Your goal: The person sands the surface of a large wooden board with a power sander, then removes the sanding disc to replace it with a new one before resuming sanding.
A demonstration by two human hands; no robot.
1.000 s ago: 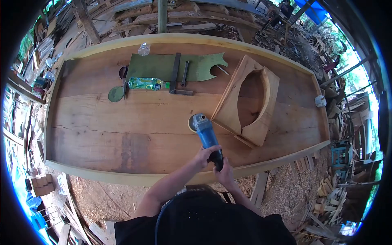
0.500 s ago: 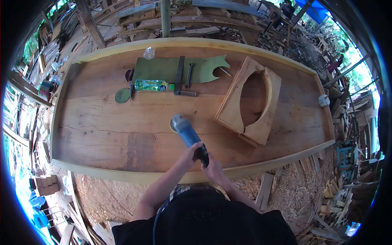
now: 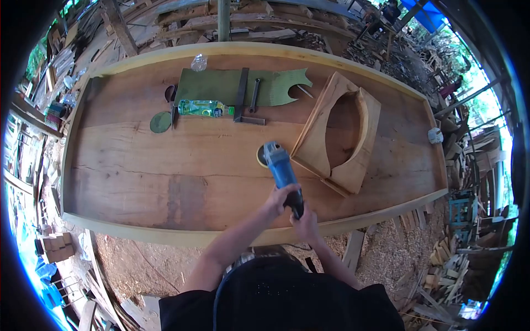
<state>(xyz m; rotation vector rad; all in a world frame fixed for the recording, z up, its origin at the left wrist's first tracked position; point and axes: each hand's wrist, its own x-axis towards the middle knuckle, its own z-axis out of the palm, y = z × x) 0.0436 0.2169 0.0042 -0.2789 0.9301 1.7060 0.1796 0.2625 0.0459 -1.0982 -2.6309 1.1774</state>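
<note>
Both my hands are on a blue angle grinder, held over the wooden tabletop. My left hand wraps round the body where the blue housing meets the black handle. Behind it, my right hand is closed round the rear end of that handle. A pale round disc shows at the left of the grinder's head. Just right of the head stands a wooden block frame with a large oval opening, its near left corner close to the tool.
A green abrasive sheet lies at the back with a bottle, a metal square, a wrench, scissors and a round green disc. A raised wooden rim surrounds the tabletop. Sawdust covers the ground.
Both hands have carried the grinder to the right and slightly away from me, so its head is now near the wooden frame. The view has shifted a little.
</note>
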